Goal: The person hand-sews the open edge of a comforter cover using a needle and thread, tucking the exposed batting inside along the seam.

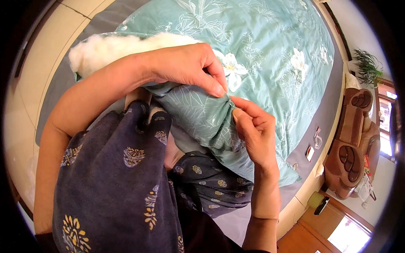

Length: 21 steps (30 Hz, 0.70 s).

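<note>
A green quilt cover [270, 25] with white flower prints lies spread before me, with fluffy white filling [109, 48] showing along its open side at the left. My right hand [257, 130] pinches a gathered edge of the cover between thumb and forefinger. Just above that gather, my left hand [190, 65] has thumb and forefinger pressed together, almost touching the right fingertips. Whatever the left fingertips hold is too small to make out. Creased cloth hangs from the pinched spot toward my knees, over dark patterned clothing [126, 168].
The cover lies on a grey mat [55, 97] over a tiled floor [31, 80]. A small red and white item [310, 153] and what looks like scissors [317, 138] rest near the mat's right edge. A brown sofa [352, 139] and a green plant [367, 65] stand farther right.
</note>
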Each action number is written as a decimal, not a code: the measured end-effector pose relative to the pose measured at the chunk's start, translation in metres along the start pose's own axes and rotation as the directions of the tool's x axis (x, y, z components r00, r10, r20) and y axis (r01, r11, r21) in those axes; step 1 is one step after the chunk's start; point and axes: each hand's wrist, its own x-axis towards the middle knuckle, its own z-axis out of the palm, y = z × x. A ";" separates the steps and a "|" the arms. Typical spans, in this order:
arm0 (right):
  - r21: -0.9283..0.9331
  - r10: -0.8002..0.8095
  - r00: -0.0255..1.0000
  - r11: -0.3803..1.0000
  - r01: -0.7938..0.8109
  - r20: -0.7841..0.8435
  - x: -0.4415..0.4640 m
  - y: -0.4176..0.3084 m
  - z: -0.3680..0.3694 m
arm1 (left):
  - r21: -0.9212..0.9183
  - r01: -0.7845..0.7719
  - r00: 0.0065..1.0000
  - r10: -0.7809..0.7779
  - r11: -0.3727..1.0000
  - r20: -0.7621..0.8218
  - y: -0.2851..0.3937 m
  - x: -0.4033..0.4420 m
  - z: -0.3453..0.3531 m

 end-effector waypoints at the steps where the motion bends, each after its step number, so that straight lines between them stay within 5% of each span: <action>1: 0.001 0.001 1.000 1.000 -0.001 0.003 0.002 0.001 0.000 | -0.007 0.014 1.000 -0.014 1.000 -0.005 0.000 0.000 -0.001; 12: 0.015 -0.008 0.999 1.000 0.007 0.036 0.013 0.001 0.007 | -0.039 0.078 0.997 -0.077 0.996 0.031 -0.005 0.007 -0.001; 21: 0.027 -0.023 0.998 0.999 0.022 0.065 0.028 -0.006 0.028 | -0.261 0.192 0.958 -0.124 0.946 0.257 -0.018 0.018 0.004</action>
